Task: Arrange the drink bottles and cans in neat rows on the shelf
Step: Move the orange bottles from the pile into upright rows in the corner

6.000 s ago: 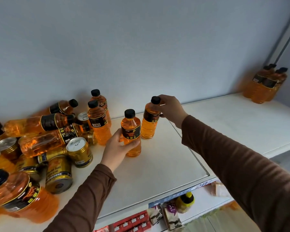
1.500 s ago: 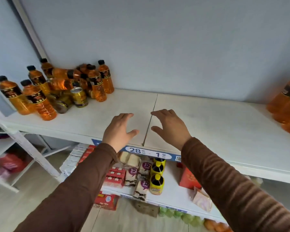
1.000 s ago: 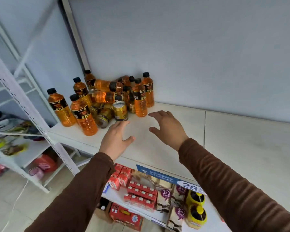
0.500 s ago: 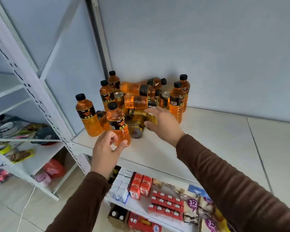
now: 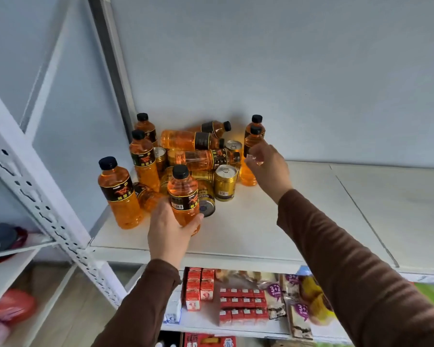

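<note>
Orange drink: clear plastic bottles with black caps and black labels are clustered at the left end of the white shelf [image 5: 261,236], left of frame centre, mixed with gold cans.
Held bottle [image 5: 183,196]: kept upright, cap up, long axis vertical, at the front of the cluster.
Left hand [image 5: 171,234]: fingers and thumb are wrapped round the held bottle's lower half.
Right bottle [image 5: 251,156]: stood upright at the cluster's right edge, another upright bottle just behind it.
Right hand [image 5: 268,166]: fingers are curled at the right bottle's label; a firm grip cannot be told.
Lying bottles [image 5: 186,140]: stacked on their sides, caps pointing right.
Gold can [image 5: 225,182]: stood upright, pull-tab up, between the two hands.
</note>
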The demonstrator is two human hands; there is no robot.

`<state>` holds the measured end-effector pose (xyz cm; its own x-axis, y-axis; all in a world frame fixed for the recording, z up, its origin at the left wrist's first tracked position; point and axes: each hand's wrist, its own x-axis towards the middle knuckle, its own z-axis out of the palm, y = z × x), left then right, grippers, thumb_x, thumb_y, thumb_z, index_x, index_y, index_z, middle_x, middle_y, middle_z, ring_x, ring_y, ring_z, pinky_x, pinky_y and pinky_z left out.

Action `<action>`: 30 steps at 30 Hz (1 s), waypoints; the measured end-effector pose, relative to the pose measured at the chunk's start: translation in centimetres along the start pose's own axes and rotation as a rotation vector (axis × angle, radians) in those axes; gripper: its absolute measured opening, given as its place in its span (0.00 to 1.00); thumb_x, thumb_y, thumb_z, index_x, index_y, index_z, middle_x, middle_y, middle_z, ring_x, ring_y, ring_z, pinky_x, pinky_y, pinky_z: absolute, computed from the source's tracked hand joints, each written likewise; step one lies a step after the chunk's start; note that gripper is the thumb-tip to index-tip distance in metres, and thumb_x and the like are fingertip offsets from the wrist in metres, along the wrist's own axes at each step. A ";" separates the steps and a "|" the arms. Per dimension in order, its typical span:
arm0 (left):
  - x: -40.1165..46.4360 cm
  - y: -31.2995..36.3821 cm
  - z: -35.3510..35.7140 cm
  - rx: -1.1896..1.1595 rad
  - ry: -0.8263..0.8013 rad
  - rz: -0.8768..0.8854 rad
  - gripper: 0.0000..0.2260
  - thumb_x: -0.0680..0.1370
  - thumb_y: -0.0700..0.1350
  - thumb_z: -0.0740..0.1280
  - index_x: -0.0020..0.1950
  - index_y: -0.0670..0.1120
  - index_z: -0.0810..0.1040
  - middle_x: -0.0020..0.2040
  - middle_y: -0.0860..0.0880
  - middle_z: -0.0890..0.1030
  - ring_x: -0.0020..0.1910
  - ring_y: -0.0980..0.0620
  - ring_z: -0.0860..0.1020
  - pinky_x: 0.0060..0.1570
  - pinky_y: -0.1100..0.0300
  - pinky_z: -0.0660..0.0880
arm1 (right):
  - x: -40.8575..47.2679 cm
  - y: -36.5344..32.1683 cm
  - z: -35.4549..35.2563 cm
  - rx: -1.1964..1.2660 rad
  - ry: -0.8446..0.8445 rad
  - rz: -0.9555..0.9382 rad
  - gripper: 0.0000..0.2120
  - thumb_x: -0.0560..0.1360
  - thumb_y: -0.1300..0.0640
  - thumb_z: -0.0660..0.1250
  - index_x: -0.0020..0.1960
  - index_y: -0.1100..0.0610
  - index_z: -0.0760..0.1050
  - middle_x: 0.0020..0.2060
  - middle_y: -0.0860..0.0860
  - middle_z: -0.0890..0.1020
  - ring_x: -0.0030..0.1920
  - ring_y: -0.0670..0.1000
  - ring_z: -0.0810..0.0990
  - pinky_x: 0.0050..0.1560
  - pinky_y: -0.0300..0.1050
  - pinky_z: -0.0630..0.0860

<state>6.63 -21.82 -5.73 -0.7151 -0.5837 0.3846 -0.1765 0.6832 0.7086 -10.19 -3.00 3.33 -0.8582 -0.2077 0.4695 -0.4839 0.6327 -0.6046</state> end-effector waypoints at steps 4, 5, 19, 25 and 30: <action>-0.7 -0.1 0.1 -0.072 -0.047 0.043 0.29 0.68 0.59 0.77 0.62 0.50 0.72 0.57 0.49 0.79 0.54 0.53 0.75 0.50 0.60 0.70 | 2.4 2.0 -0.5 0.047 0.044 0.136 0.19 0.75 0.54 0.70 0.62 0.57 0.69 0.59 0.53 0.74 0.58 0.55 0.76 0.57 0.53 0.76; -0.8 0.0 0.1 -0.088 -0.071 0.054 0.29 0.68 0.59 0.77 0.63 0.50 0.72 0.57 0.50 0.79 0.55 0.55 0.74 0.51 0.60 0.70 | 3.0 2.3 -0.5 0.083 0.023 0.163 0.23 0.75 0.54 0.70 0.66 0.57 0.67 0.63 0.54 0.72 0.61 0.55 0.75 0.60 0.54 0.75; -1.2 0.3 0.2 -0.294 -0.243 0.061 0.34 0.69 0.68 0.71 0.71 0.56 0.67 0.64 0.55 0.76 0.64 0.53 0.75 0.61 0.47 0.77 | 7.8 4.4 0.4 0.225 -0.202 0.257 0.24 0.76 0.44 0.67 0.69 0.49 0.72 0.61 0.57 0.75 0.63 0.59 0.74 0.61 0.55 0.74; -1.4 0.9 0.4 -0.398 -0.257 0.050 0.34 0.67 0.68 0.72 0.68 0.54 0.71 0.63 0.55 0.79 0.63 0.54 0.77 0.59 0.45 0.78 | 6.1 4.1 -0.6 0.376 -0.113 0.271 0.13 0.73 0.48 0.73 0.53 0.52 0.75 0.47 0.50 0.81 0.50 0.55 0.81 0.41 0.45 0.78; -1.9 2.7 1.7 -0.450 -0.362 0.116 0.32 0.66 0.68 0.74 0.66 0.58 0.72 0.62 0.58 0.79 0.62 0.56 0.77 0.60 0.47 0.78 | 3.5 4.3 -3.7 0.365 -0.019 0.256 0.12 0.72 0.45 0.72 0.52 0.49 0.76 0.47 0.48 0.81 0.48 0.52 0.81 0.46 0.55 0.83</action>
<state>6.32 -18.14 -5.55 -0.9119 -0.2752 0.3046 0.1648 0.4344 0.8855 -14.61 1.75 4.79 -0.9595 -0.0945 0.2652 -0.2813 0.3615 -0.8889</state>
